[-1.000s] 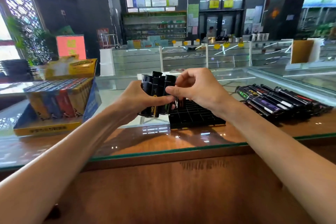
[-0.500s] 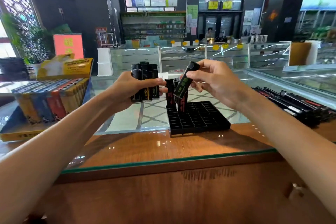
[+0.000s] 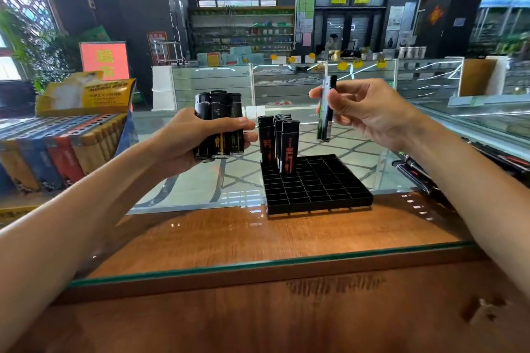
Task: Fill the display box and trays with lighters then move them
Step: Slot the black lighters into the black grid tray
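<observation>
A black grid tray (image 3: 318,186) lies on the glass counter in front of me. Several black lighters (image 3: 277,142) stand upright in its far left corner. My left hand (image 3: 183,137) is closed around a bundle of black lighters (image 3: 219,123), held upright to the left of the tray. My right hand (image 3: 370,112) pinches a single black lighter (image 3: 326,107) upright, above and just beyond the tray's far right part. The rest of the tray's cells hold nothing.
A yellow display box (image 3: 66,140) full of coloured lighters stands at the left. Loose dark lighters (image 3: 421,172) lie on the counter at the right, partly hidden by my right forearm. The counter's glass edge (image 3: 258,264) runs across near me.
My right hand has taken one lighter from the bundle and carried it up and to the right, turning it upright. My left hand with the bundle has stayed left of the tray.
</observation>
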Tool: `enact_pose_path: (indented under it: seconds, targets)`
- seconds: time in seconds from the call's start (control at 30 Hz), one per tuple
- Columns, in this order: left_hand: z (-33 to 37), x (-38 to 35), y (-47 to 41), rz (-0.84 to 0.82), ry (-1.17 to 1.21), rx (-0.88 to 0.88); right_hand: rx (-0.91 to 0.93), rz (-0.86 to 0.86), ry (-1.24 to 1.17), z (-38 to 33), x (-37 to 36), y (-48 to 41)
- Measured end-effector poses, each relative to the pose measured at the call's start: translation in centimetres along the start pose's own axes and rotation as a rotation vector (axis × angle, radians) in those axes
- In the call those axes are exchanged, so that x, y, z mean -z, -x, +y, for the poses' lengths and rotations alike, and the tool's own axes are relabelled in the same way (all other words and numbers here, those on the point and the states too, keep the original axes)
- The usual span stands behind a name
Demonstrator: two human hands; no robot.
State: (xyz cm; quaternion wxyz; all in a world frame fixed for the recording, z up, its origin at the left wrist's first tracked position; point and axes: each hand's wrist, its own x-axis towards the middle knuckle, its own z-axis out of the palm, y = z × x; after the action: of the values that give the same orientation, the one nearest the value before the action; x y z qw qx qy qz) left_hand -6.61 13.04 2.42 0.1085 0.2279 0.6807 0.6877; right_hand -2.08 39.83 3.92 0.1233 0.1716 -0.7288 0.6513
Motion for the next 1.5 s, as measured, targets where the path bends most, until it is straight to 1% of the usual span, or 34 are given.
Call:
enact_pose_path:
  seconds: [0.1, 0.17, 0.33, 0.53, 0.67, 0.8, 0.97, 1.13, 1.27, 1.33, 1.43, 1.5]
  targets:
    - [0.0, 0.0, 0.1, -0.011, -0.011, 0.001, 0.032, 0.098, 0.086, 0.6, -0.3, -0.1]
    - [0.0, 0.0, 0.1, -0.023, -0.009, 0.004, 0.061, 0.131, 0.125, 1.0, -0.5, -0.1]
    - [0.0, -0.1, 0.4, -0.035, -0.037, 0.012, 0.087, 0.074, 0.28, 1.8, -0.8, -0.3]
    - [0.0, 0.0, 0.5, -0.032, -0.033, 0.021, 0.108, 0.032, 0.377, 2.6, -1.0, -0.5]
    - [0.1, -0.1, 0.5, -0.063, -0.009, 0.032, 0.13, 0.004, 0.46, 2.8, -1.2, -0.5]
    - [0.0, -0.1, 0.7, -0.112, 0.024, 0.025, 0.152, -0.033, 0.592, 3.1, -1.1, -0.6]
    - [-0.1, -0.5, 1.3, -0.219, 0.039, -0.048, 0.149, -0.061, 0.564, 3.1, -1.4, -0.5]
    - [-0.6, -1.4, 1.6, -0.293, 0.014, -0.064, 0.113, -0.025, 0.533, 3.3, -1.7, -0.3]
    - [-0.7, -1.7, 1.7, -0.302, 0.028, -0.082, 0.101, -0.009, 0.548, 3.3, -1.7, -0.3]
    - [-0.7, -2.0, 1.9, -0.306, 0.039, -0.095, 0.086, -0.001, 0.603, 3.3, -1.7, -0.3]
    - [-0.5, -2.8, 2.3, -0.325, 0.046, -0.114, 0.122, 0.096, 0.685, 2.7, -1.4, -0.1]
    - [-0.4, -3.5, 2.6, -0.348, 0.045, -0.132, 0.204, 0.184, 0.602, 2.0, -1.3, 0.2]
